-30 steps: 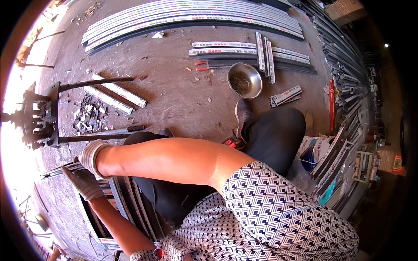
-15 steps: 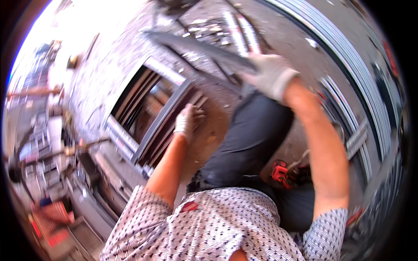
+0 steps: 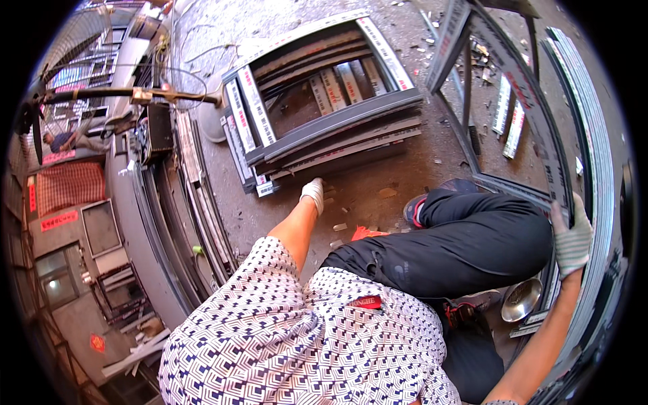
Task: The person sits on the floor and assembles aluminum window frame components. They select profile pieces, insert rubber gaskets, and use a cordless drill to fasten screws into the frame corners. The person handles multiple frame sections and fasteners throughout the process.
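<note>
My right hand [image 3: 572, 237], in a striped knit glove, is closed around the near right corner of a dark grey metal frame [image 3: 536, 101]. This frame stands tilted beside my right knee, with lettered film on its bars. My left hand [image 3: 313, 194], also gloved, hangs low by the near side of a stack of similar rectangular frames [image 3: 337, 128]. A small gap seems to separate it from the stack. Its fingers are foreshortened, so their pose is unclear. Through the stack's top frame, more bars show underneath.
Long metal profiles [image 3: 587, 135] lie along the right. Short film-covered strips [image 3: 513, 128] and scraps litter the floor beyond the tilted frame. By my right knee is a shiny metal bowl [image 3: 522, 300]. A standing fan's pole [image 3: 121, 94] and a person [image 3: 64, 140] are at left.
My view has turned. My right hand has swung right and nearer, bringing the metal frame with it. My left hand has moved down from the stack's near edge.
</note>
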A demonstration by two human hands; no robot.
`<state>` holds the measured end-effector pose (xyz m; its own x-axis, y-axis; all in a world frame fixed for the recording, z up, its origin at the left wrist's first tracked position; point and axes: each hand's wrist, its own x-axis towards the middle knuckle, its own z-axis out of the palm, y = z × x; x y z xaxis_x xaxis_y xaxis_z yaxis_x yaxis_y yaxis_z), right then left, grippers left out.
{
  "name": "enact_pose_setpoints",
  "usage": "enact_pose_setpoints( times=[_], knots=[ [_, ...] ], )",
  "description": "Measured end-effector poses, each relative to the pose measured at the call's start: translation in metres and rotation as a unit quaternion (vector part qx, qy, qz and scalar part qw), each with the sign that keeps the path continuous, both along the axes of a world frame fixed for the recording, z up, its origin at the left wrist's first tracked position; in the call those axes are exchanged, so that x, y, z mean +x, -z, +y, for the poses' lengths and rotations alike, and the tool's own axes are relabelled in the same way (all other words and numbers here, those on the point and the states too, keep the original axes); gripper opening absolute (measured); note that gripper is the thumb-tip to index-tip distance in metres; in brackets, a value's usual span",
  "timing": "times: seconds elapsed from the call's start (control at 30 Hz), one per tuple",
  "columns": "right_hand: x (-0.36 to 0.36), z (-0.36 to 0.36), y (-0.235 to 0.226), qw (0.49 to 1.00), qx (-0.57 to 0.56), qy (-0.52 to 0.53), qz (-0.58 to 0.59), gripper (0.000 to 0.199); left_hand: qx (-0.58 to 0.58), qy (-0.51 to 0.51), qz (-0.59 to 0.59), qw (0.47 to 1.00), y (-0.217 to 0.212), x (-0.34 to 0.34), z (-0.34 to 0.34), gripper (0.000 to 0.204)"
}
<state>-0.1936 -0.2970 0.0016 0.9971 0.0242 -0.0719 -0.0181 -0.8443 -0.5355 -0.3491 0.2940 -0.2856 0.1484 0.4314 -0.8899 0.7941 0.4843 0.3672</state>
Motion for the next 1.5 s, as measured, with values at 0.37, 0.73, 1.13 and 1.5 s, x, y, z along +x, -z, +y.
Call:
enact_pose_setpoints(
  times=[0.37,0.73,1.13,1.5],
  knots=[
    [0.000,-0.042,0.009,0.999,-0.034,0.019,-0.008,0.041,0.196,-0.321,0.150,0.915,0.021,-0.070,0.105,0.058],
    [-0.020,-0.069,-0.025,0.988,-0.068,0.071,0.119,0.044,0.370,-0.109,0.063,0.920,0.033,-0.060,0.282,0.058],
    [-0.069,-0.103,-0.001,0.984,-0.134,0.086,0.085,0.050,0.029,-0.052,0.008,0.998,0.024,0.005,0.300,0.098],
    [-0.074,-0.067,-0.027,0.974,-0.133,0.132,0.126,0.054,0.032,-0.132,-0.083,0.987,0.019,0.017,0.298,0.078]
  ],
)
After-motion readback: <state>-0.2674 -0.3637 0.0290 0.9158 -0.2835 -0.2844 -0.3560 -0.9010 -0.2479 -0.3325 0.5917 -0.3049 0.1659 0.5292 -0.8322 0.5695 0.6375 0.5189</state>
